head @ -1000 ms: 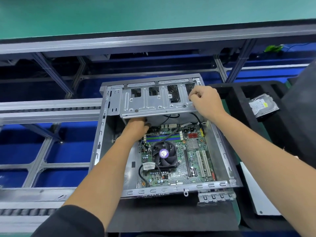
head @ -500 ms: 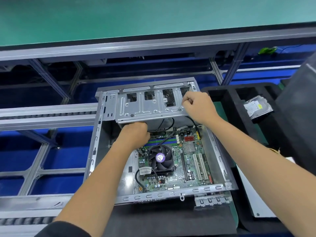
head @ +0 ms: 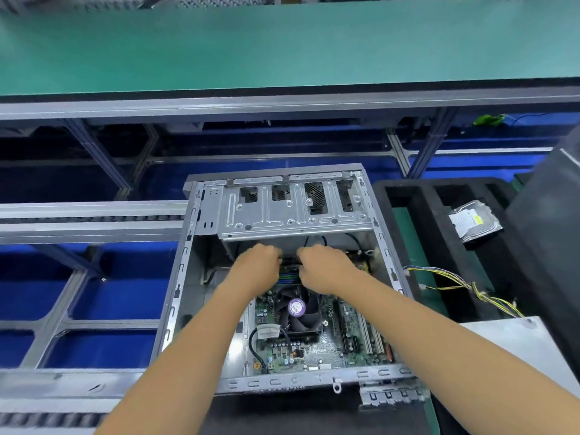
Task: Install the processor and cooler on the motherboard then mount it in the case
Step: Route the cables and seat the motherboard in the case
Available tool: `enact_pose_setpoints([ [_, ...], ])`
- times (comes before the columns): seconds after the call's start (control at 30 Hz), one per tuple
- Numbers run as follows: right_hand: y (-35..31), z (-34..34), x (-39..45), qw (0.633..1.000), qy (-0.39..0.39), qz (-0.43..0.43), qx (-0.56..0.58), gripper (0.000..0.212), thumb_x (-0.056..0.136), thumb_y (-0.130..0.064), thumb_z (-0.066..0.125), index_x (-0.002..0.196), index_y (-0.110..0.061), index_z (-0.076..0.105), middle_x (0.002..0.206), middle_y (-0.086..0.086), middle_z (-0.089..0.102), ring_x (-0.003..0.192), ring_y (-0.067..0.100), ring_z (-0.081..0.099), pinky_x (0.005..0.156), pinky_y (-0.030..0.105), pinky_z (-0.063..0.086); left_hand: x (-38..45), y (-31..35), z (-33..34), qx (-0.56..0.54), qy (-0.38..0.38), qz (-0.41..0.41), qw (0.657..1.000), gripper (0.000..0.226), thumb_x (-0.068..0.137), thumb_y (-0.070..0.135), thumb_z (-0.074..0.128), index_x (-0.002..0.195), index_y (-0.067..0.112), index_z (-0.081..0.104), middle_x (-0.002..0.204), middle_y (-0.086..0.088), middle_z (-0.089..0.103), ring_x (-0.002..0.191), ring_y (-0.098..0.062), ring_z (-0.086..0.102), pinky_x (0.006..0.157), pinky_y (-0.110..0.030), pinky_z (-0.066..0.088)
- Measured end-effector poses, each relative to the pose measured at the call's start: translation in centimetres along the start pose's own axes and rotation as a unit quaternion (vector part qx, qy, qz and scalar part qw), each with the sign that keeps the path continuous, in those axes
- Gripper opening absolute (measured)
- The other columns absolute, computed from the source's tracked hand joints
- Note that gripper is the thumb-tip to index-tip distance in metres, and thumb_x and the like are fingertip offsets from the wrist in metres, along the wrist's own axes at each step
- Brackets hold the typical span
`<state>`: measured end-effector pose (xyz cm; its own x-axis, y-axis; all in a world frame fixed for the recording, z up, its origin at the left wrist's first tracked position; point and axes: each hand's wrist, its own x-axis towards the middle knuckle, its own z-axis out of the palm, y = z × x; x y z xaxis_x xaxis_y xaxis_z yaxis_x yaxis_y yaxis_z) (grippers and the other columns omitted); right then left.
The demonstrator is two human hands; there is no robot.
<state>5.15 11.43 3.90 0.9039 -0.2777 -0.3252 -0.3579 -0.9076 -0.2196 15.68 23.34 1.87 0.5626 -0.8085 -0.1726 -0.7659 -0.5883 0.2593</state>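
Head view, the only one: case (head: 188, 277) lies open on its side at frame centre, long axis running 12 to 6, drive cage (head: 295, 211) bridging its 12 o'clock end. Motherboard (head: 317, 350) sits flat on the case floor, already inside, cooler (head: 301, 312) with the purple hub sticker on top of it, so the processor is presumably under that, not visible. Both forearms enter from 6 o'clock and converge just under the near lip of the drive cage. Left hand (head: 259, 271) at about 11 o'clock from the cooler, right hand (head: 326, 268) at about 1 o'clock from it, knuckles nearly touching each other, both just past the cooler and over the far edge of the board where the blue-green memory slots (head: 287, 277) show between them. Both hands have fingers curled downward; something dark sits between the fingertips, likely a cable or connector, but what each grips, if anything, can't be told, blurred and self-occluded. Key relation: the work point lies at 12 o'clock from the cooler, tucked beneath the cage overhang, both hands equally near, reach is top-down with little clearance. Judgement: board is seated, this looks like cabling or seating at the far edge. Off the case at 3 o'clock: black foam tray (head: 417, 196), hard drive (head: 474, 221) in it, loose yellow-black wire bundle (head: 464, 284) well apart from the hands.
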Motion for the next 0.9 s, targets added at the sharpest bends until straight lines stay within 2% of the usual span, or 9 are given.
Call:
enact_pose_setpoints([
  [0.1, 0.4, 0.4, 0.7, 0.999, 0.012, 0.05, -0.004, 0.01, 0.093, -0.018, 0.051, 0.094, -0.011, 0.045, 0.101, 0.012, 0.056, 0.074, 0.027, 0.046, 0.064, 0.033, 0.039, 1.1, -0.1, 0.9, -0.11, -0.025, -0.011, 0.994, 0.028, 0.099, 0.02, 0.042, 0.102, 0.004, 0.065, 0.099, -0.015, 0.067, 0.091, -0.032, 0.06, 0.079, -0.038, 0.049],
  [0.2, 0.7, 0.3, 1.1, 0.993, -0.015, 0.047, 0.112, 0.026, 0.094, -0.029, 0.054, 0.113, -0.012, 0.06, 0.113, 0.014, 0.058, 0.096, 0.031, 0.056, 0.074, 0.035, 0.047, 1.4, -0.2, 1.0, -0.206, -0.037, -0.022, 0.978, 0.026, 0.1, 0.021, 0.042, 0.104, 0.007, 0.064, 0.105, -0.011, 0.066, 0.093, -0.025, 0.058, 0.08, -0.033, 0.045],
  [0.3, 0.5, 0.2, 1.1, 0.992, 0.054, 0.054, 0.096, 0.028, 0.096, -0.04, 0.052, 0.095, -0.015, 0.065, 0.089, 0.007, 0.061, 0.089, 0.03, 0.06, 0.065, 0.032, 0.042, 1.5, -0.6, 0.7, -0.25, -0.031, -0.04, 0.967, 0.018, 0.095, 0.029, 0.052, 0.093, 0.015, 0.062, 0.095, -0.004, 0.065, 0.085, -0.019, 0.056, 0.07, -0.028, 0.039],
  [0.37, 0.9, 0.2, 0.9, 0.992, 0.08, 0.083, 0.041, 0.039, 0.098, -0.047, 0.046, 0.079, -0.014, 0.054, 0.081, 0.006, 0.058, 0.073, 0.026, 0.055, 0.058, 0.03, 0.037, 1.4, -0.9, 0.3, -0.207, -0.046, -0.044, 0.976, 0.024, 0.088, 0.04, 0.061, 0.075, 0.021, 0.053, 0.073, 0.004, 0.057, 0.067, -0.014, 0.052, 0.058, -0.028, 0.035],
  [0.43, 1.4, 0.2, 0.4, 0.991, 0.05, 0.122, 0.007, 0.05, 0.097, -0.054, 0.044, 0.072, -0.011, 0.047, 0.077, 0.004, 0.054, 0.068, 0.023, 0.049, 0.054, 0.029, 0.035, 1.1, -0.9, 0.3, -0.1, -0.028, -0.026, 0.994, 0.028, 0.088, 0.042, 0.061, 0.07, 0.023, 0.049, 0.064, 0.007, 0.051, 0.063, -0.016, 0.054, 0.053, -0.028, 0.033],
  [0.53, 1.5, -0.2, -0.1, 0.986, 0.019, 0.167, -0.017, 0.062, 0.092, -0.067, 0.04, 0.066, -0.011, 0.048, 0.067, 0.001, 0.051, 0.056, 0.019, 0.048, 0.046, 0.027, 0.034, 0.8, -1.0, 0.3, -0.004, 0.046, -0.044, 0.998, 0.02, 0.096, 0.027, 0.048, 0.1, 0.012, 0.061, 0.088, -0.009, 0.065, 0.087, -0.032, 0.061, 0.067, -0.032, 0.042],
  [0.6, 1.4, -0.6, -0.3, 0.983, 0.038, 0.179, -0.034, 0.059, 0.097, -0.06, 0.036, 0.081, -0.008, 0.059, 0.082, 0.004, 0.059, 0.065, 0.021, 0.056, 0.051, 0.028, 0.039, 0.8, -1.3, 0.2, 0.019, 0.065, -0.075, 0.995, 0.022, 0.096, 0.018, 0.046, 0.111, 0.007, 0.057, 0.098, -0.017, 0.065, 0.092, -0.035, 0.06, 0.071, -0.034, 0.043],
  [0.7, 1.4, -0.8, -0.6, 0.979, 0.044, 0.194, -0.032, 0.03, 0.1, -0.028, 0.043, 0.113, -0.008, 0.061, 0.112, 0.011, 0.063, 0.096, 0.029, 0.063, 0.063, 0.033, 0.041, 0.8, -1.2, 0.1, 0.017, 0.044, -0.085, 0.995, 0.017, 0.094, 0.011, 0.049, 0.106, 0.006, 0.059, 0.092, -0.017, 0.065, 0.085, -0.035, 0.061, 0.067, -0.035, 0.045],
  [0.9, 1.6, -1.0, -1.0, 0.973, 0.009, 0.233, -0.006, 0.028, 0.094, -0.011, 0.045, 0.12, -0.006, 0.056, 0.119, 0.012, 0.061, 0.105, 0.03, 0.062, 0.067, 0.032, 0.041, 0.3, -1.6, -0.2, -0.084, 0.013, -0.131, 0.988, 0.017, 0.092, 0.006, 0.048, 0.083, 0.007, 0.063, 0.096, -0.015, 0.069, 0.091, -0.034, 0.064, 0.074, -0.034, 0.051],
])
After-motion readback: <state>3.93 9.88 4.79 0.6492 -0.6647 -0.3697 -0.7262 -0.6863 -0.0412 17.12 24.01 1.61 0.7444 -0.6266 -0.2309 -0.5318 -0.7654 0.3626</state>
